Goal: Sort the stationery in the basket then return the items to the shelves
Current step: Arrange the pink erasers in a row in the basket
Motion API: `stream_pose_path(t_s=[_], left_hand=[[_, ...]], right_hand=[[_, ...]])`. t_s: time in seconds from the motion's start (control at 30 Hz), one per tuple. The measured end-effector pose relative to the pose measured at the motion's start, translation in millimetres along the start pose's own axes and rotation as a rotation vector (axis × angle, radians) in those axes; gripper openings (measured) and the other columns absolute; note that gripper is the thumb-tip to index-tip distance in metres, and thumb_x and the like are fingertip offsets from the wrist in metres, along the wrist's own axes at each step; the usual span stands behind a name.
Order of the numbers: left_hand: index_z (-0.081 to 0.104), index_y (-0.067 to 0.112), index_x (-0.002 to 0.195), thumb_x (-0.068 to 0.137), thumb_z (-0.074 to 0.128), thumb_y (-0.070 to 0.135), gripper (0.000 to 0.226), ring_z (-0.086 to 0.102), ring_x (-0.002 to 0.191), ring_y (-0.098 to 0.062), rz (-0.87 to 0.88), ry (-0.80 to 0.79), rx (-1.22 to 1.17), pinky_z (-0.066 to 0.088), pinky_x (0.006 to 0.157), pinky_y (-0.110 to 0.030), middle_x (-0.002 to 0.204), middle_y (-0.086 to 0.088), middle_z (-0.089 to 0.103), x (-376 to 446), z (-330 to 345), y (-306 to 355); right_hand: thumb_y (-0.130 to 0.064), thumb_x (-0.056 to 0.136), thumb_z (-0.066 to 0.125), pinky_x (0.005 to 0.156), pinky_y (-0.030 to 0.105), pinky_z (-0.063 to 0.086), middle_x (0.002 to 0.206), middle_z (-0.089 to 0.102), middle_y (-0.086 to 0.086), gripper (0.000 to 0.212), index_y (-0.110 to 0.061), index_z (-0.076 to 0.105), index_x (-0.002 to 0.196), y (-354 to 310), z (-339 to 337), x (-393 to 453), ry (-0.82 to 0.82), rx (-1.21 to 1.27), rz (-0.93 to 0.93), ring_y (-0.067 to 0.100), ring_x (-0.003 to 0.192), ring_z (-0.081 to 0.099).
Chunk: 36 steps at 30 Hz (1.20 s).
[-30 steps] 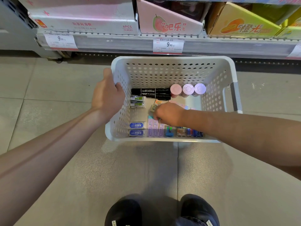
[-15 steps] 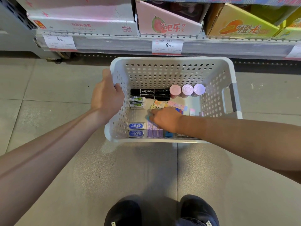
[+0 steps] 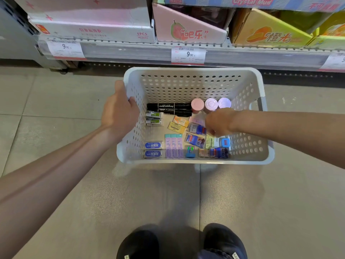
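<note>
A white perforated basket [image 3: 194,85] sits on the floor below a shelf. My left hand [image 3: 119,111] grips its left rim. My right hand [image 3: 219,121] is inside at the right, fingers curled down over small packets; whether it holds one is unclear. Inside lie two black markers [image 3: 169,109], three round pastel-capped jars [image 3: 211,104], two green-labelled erasers [image 3: 154,118], two blue erasers [image 3: 153,149], three purple packs [image 3: 173,145], yellow and orange packets [image 3: 177,125] and blue packets [image 3: 196,141].
The shelf edge [image 3: 130,50] with price tags runs across the top, carrying a white box [image 3: 89,28], a pink carton [image 3: 188,28] and yellow cartons [image 3: 270,32]. My black shoes [image 3: 179,243] stand on the tiled floor near the bottom.
My right hand has moved from the basket's front middle, near the purple packs, to the right and toward the back, uncovering the blue packets. My left hand stays on the rim.
</note>
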<state>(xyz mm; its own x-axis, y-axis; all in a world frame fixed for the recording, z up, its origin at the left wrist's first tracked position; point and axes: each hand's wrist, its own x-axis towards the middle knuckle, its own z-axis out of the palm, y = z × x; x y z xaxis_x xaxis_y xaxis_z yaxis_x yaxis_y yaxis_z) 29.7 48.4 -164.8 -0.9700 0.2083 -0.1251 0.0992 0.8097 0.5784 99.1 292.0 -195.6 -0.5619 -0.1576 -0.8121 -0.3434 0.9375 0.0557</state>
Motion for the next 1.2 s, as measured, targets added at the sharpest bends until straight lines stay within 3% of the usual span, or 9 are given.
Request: stream_pose_path(t_s=[0.1,0.2,0.33,0.43,0.63,0.77,0.87,1.07,1.2], left_hand=[[0.035,-0.003,0.116,0.1,0.037,0.011,0.021,0.044,0.052,-0.025,0.012,0.004,0.022,0.038,0.051,-0.034,0.059,-0.005,0.04,-1.0,0.2,1.1],[0.034,-0.003,0.115,0.1,0.037,0.011,0.021,0.046,0.054,-0.027,0.016,0.005,0.027,0.04,0.053,-0.037,0.059,-0.006,0.042,-1.5,-0.4,1.9],[0.034,-0.003,0.116,0.1,0.037,0.011,0.021,0.045,0.051,-0.024,0.008,0.005,0.016,0.038,0.05,-0.036,0.06,-0.006,0.043,-0.6,-0.8,1.6],[0.034,-0.001,0.116,0.1,0.037,0.011,0.02,0.049,0.054,-0.028,0.006,-0.004,0.008,0.044,0.051,-0.04,0.062,-0.007,0.045,-1.2,-1.1,2.3],[0.033,-0.001,0.116,0.099,0.037,0.01,0.021,0.048,0.054,-0.027,0.011,-0.006,0.001,0.043,0.052,-0.038,0.062,-0.006,0.044,-0.8,-1.6,0.8],[0.034,-0.001,0.117,0.099,0.038,0.01,0.021,0.05,0.054,-0.027,0.014,-0.012,-0.012,0.048,0.051,-0.044,0.064,-0.006,0.045,-0.5,-2.2,0.9],[0.035,-0.001,0.118,0.099,0.038,0.009,0.022,0.049,0.054,-0.025,0.009,-0.008,-0.007,0.047,0.051,-0.042,0.064,-0.005,0.045,-0.5,-1.7,1.1],[0.035,0.001,0.116,0.099,0.038,0.01,0.02,0.043,0.05,-0.02,-0.011,-0.002,-0.01,0.037,0.047,-0.034,0.062,-0.004,0.042,0.2,-1.0,0.4],[0.035,0.002,0.113,0.099,0.038,0.01,0.016,0.042,0.051,-0.019,-0.007,-0.003,-0.012,0.036,0.048,-0.034,0.063,-0.003,0.04,-0.3,-1.2,0.6]], right_hand=[[-0.008,0.092,0.049,0.059,0.025,0.044,0.114,0.062,0.005,0.027,-0.012,0.059,0.117,-0.3,10.9,2.9,-0.045,-0.212,-0.061,0.024,0.101,0.061],[-0.004,0.092,0.049,0.063,0.029,0.045,0.113,0.062,0.007,0.029,-0.01,0.056,0.12,-3.5,15.7,6.0,0.017,-0.449,-0.131,0.025,0.1,0.062],[-0.002,0.09,0.051,0.056,0.027,0.04,0.109,0.062,0.004,0.033,-0.014,0.054,0.12,-9.2,17.2,7.8,0.084,-0.578,-0.156,0.022,0.092,0.062],[0.0,0.088,0.053,0.043,0.025,0.03,0.102,0.061,0.002,0.032,-0.016,0.056,0.116,-11.9,16.2,6.2,0.082,-0.551,-0.093,0.021,0.083,0.058],[0.0,0.087,0.055,0.04,0.024,0.027,0.068,0.044,-0.001,0.026,-0.015,0.061,0.107,-15.5,15.0,3.9,0.085,-0.509,-0.016,0.02,0.071,0.049],[-0.001,0.087,0.056,0.04,0.025,0.027,0.083,0.055,-0.001,0.026,-0.016,0.062,0.108,-15.8,19.4,7.6,0.082,-0.497,-0.003,0.018,0.071,0.05],[-0.003,0.087,0.058,0.05,0.025,0.038,0.096,0.065,-0.001,0.024,-0.016,0.063,0.107,-15.1,19.9,9.5,0.075,-0.483,-0.014,0.02,0.081,0.06],[-0.006,0.092,0.051,0.059,0.026,0.041,0.111,0.063,0.004,0.026,-0.012,0.059,0.117,-11.9,12.3,11.5,0.029,-0.448,0.003,0.022,0.088,0.058],[-0.017,0.092,0.056,0.06,0.028,0.042,0.113,0.062,0.003,0.023,-0.012,0.059,0.114,-1.7,-0.7,11.4,-0.011,-0.238,-0.041,0.023,0.1,0.063]])
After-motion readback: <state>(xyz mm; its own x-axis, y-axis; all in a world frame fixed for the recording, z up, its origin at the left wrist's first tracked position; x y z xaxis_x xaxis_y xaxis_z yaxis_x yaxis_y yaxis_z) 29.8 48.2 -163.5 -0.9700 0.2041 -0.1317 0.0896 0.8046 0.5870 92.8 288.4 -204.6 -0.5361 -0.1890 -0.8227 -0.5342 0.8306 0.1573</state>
